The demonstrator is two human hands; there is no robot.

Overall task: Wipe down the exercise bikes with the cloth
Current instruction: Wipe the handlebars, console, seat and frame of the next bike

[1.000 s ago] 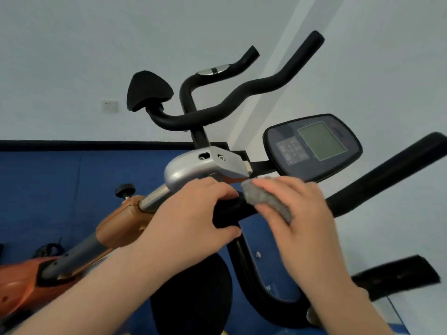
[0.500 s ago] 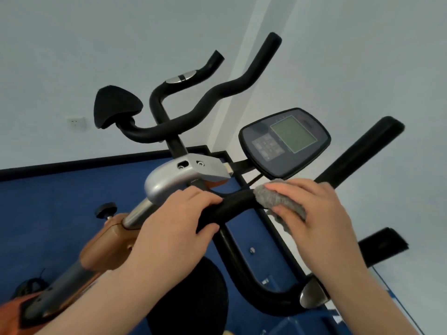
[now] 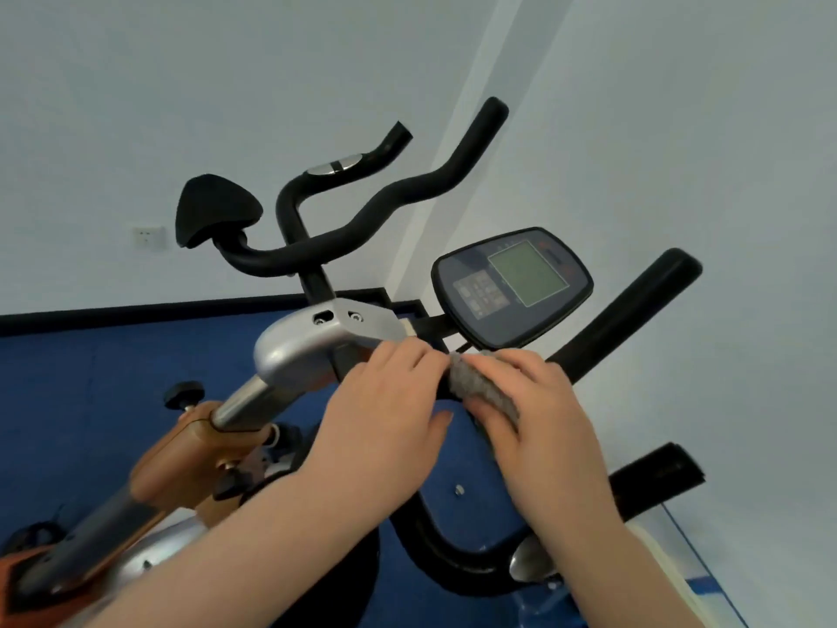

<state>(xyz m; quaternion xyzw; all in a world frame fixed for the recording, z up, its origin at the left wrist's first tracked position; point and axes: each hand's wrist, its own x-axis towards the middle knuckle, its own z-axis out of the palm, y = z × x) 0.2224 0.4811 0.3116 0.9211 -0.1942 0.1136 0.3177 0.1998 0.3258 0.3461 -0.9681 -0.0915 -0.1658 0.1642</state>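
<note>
Head view: with the left hand point(image 3: 385, 414) gripping the black handlebar point(image 3: 625, 310) and the right hand point(image 3: 539, 414) wrapping the grey cloth point(image 3: 471, 383) around it, I'd keep pressure even and slide outward.

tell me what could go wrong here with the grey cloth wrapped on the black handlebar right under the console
1. The grey fuzzy cloth sits just below the dark oval console; a wipe drifting upward could bump its buttons.
2. The right hand grips the cloth close beside the left hand on the black foam handlebar; sliding left could likely jam the two together and leave the part under the left hand unwiped.
</note>
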